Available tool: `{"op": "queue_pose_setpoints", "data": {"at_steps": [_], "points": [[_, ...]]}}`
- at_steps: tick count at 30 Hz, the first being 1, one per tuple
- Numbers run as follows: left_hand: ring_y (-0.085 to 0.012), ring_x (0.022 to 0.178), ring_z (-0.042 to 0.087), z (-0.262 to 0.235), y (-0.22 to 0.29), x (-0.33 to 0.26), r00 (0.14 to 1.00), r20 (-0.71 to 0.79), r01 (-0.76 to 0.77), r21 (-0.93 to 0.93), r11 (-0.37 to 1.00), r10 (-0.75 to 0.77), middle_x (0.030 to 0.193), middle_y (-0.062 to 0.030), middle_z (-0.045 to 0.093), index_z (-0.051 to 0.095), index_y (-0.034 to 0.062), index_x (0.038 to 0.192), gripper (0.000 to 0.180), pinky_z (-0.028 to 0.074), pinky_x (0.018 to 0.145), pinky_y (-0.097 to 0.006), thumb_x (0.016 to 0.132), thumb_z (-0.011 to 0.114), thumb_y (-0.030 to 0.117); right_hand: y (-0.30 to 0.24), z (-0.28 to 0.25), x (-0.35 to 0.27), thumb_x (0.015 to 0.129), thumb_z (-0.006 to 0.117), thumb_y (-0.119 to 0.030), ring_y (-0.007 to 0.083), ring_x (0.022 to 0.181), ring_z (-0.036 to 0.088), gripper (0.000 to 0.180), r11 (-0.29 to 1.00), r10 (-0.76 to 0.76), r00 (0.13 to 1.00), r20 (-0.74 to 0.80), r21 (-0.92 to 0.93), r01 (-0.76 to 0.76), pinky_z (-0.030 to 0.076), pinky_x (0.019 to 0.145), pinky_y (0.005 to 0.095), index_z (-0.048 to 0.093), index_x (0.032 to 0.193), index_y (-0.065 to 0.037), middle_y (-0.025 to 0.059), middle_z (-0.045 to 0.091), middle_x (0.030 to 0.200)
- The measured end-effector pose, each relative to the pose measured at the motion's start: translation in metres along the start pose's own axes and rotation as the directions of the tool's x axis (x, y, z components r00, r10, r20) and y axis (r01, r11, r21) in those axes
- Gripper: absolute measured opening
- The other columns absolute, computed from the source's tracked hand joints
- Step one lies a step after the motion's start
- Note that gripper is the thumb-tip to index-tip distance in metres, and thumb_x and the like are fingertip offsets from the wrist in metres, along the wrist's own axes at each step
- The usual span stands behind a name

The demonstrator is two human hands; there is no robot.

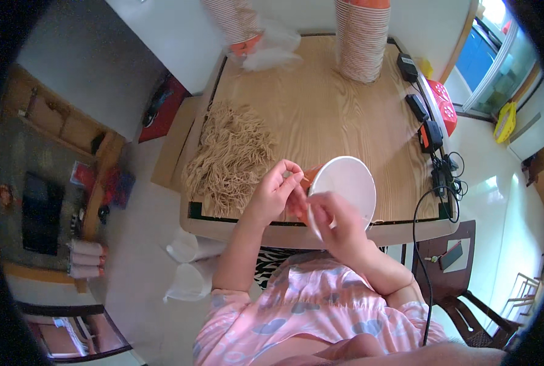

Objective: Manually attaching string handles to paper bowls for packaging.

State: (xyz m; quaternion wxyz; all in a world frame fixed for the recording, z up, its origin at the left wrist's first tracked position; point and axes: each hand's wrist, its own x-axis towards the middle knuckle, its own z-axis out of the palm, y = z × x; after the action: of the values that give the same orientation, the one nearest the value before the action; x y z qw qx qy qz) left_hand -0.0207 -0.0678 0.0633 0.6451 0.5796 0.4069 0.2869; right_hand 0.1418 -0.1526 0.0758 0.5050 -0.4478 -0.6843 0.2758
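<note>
A paper bucket (352, 183), white inside and orange outside, lies tilted near the table's front edge with its mouth toward me. At its left side is my left hand (277, 194), thumb and forefinger pinched together. A small pale bit shows by those fingertips, too small to name. My right hand (340, 227), smeared by motion, is in front of the bucket's near rim with its fingers curled closed; what they hold is hidden. Left of the bucket lies a loose heap of tan cords (229, 155).
A tall stack of nested paper buckets (361, 43) stands at the table's back. Another stack (232, 24) leans at the back left beside clear plastic (275, 49). Black power adapters (430, 135) and cables line the right edge. A dark chair (467, 299) is at right.
</note>
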Motion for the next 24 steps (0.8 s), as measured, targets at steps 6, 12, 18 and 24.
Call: {"op": "queue_pose_setpoints", "data": {"at_steps": [6,12,18,24], "points": [[-0.0214,0.068,0.066,-0.007,-0.004,0.016,0.938,0.298,0.309,-0.486,0.817,-0.177,0.085,-0.0155,0.066,0.047,0.0036,0.102,0.018,0.053,0.058,-0.029,0.097,0.047,0.021,-0.018,0.03,-0.01,0.068,0.06,-0.013,0.024,0.079,0.056,0.036,0.821,-0.167,0.835,0.525,-0.395,0.413,0.047,0.071,0.034,0.052,0.102,-0.003,0.0079,0.054,0.083],[-0.0068,0.045,0.029,-0.007,-0.027,0.032,0.963,0.149,0.268,-0.45,0.852,-0.225,0.064,0.0041,0.037,0.047,0.003,0.104,0.017,0.024,0.038,-0.021,0.097,0.047,0.018,-0.022,0.017,-0.003,0.074,0.065,-0.018,0.022,0.083,0.057,0.031,0.868,-0.191,0.78,0.596,-0.268,0.417,0.05,0.068,0.0363,0.058,0.103,-0.008,0.0053,0.055,0.088],[-0.0049,0.054,0.039,0.007,-0.028,0.032,0.983,-0.095,0.132,-0.215,0.968,-0.155,0.067,0.0035,0.043,0.048,0.0049,0.101,0.016,0.033,0.046,-0.021,0.097,0.048,0.02,0.028,-0.056,0.076,0.079,0.065,-0.015,0.0376,0.096,0.058,0.036,0.804,-0.059,0.988,0.145,-0.579,0.133,0.047,0.079,0.0426,0.058,0.112,-0.005,0.0174,0.062,0.103],[-0.0058,0.064,0.045,-0.007,-0.079,0.057,0.96,-0.247,-0.183,-0.197,0.963,0.132,0.072,0.0008,0.049,0.049,0.0043,0.098,0.014,0.04,0.056,-0.023,0.096,0.049,0.018,0.009,-0.034,0.023,0.082,0.064,-0.019,0.0349,0.079,0.063,0.034,0.844,0.088,0.91,0.405,-0.516,0.148,0.05,0.067,0.0425,0.054,0.112,-0.008,0.0157,0.064,0.09]]}}
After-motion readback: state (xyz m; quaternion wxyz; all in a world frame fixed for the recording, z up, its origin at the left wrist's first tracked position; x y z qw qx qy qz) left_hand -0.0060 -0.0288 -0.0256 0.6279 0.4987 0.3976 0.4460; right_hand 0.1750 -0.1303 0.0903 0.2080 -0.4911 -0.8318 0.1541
